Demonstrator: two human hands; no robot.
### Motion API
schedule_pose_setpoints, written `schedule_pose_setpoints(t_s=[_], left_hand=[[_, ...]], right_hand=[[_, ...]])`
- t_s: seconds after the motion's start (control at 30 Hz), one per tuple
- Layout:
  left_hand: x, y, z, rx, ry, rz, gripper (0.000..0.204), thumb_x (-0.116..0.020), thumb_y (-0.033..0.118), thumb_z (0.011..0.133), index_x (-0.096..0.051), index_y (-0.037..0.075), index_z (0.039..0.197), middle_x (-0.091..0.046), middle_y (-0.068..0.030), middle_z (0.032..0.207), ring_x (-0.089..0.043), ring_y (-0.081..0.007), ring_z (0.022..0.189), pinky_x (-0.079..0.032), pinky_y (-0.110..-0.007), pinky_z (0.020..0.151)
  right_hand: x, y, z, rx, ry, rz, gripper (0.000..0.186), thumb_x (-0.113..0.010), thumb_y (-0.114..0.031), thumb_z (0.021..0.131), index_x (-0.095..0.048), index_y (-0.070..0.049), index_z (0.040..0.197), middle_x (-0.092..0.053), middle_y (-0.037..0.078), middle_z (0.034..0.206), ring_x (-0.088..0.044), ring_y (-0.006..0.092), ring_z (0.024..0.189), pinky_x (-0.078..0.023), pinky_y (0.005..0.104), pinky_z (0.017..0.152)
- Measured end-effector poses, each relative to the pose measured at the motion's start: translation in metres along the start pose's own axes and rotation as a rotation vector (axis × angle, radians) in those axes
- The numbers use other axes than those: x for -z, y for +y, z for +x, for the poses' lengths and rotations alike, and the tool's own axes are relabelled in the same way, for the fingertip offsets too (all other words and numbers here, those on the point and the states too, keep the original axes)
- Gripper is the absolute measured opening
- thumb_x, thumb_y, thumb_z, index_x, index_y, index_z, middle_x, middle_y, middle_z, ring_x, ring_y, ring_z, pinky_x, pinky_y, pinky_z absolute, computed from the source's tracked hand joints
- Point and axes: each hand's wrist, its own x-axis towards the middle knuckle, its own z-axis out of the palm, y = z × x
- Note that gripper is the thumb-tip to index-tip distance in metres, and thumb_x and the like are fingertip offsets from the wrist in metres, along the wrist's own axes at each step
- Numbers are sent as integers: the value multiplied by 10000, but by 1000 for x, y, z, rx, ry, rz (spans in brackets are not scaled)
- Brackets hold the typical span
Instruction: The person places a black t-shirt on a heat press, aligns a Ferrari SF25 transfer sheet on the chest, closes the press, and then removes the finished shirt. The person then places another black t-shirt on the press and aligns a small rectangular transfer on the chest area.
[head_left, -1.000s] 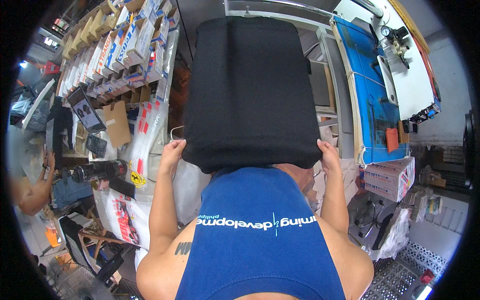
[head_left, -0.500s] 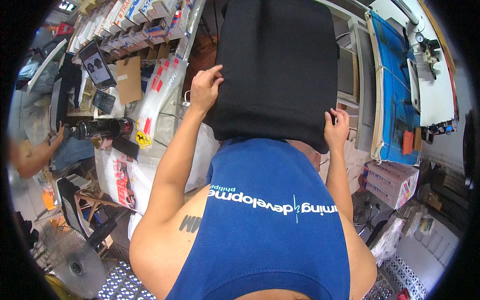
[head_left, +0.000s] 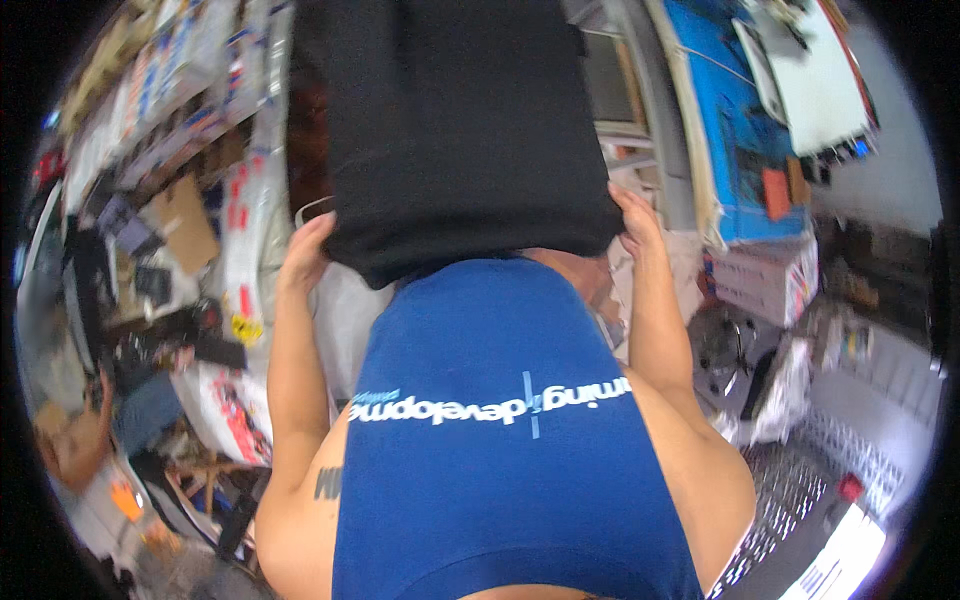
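Observation:
A wide piece of black cloth [head_left: 465, 130] stretches ahead of me, smooth and flat, its loose near edge hanging in front of my blue sleeveless shirt. My left hand [head_left: 308, 252] is closed at the near left corner, thumb along the edge and fingers partly hidden by the cloth. At the near right corner my right hand [head_left: 637, 220] grips the edge, thumb and fingers curled around it. What lies under the cloth is covered. The picture is somewhat blurred by motion.
Left of the cloth stand shelves of boxes [head_left: 190, 60], a brown cardboard piece [head_left: 185, 222] and printed plastic sheets [head_left: 242, 240]. Another person's arm [head_left: 85, 440] shows at far left. To the right are a blue panel [head_left: 735, 180], a white surface [head_left: 820, 75] and a carton [head_left: 760, 278].
My left hand has come down from the cloth's left side to its near corner. Both hands now hold the near edge, and the whole view has shifted.

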Motion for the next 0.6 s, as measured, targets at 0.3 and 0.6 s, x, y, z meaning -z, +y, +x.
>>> schedule_pose_setpoints(t_s=[0.3,0.6], left_hand=[[19,-11,-19,-79,142,-206,235,-609,251,1043,-686,56,1147,-750,-47,1112,-710,-173,965,-553,-371,887],[16,-18,-23,-83,241,-109,268,-653,322,1016,-692,69,1096,-725,-13,1014,-659,-117,888,-524,-318,831]], right_hand=[[-5,15,-4,129,103,24,175,-667,-230,1016,-677,-55,1022,-702,14,964,-626,123,884,-484,273,845],[11,7,-7,161,110,32,162,-579,-163,1056,-632,-40,1148,-691,67,1085,-650,180,1042,-515,362,958]])
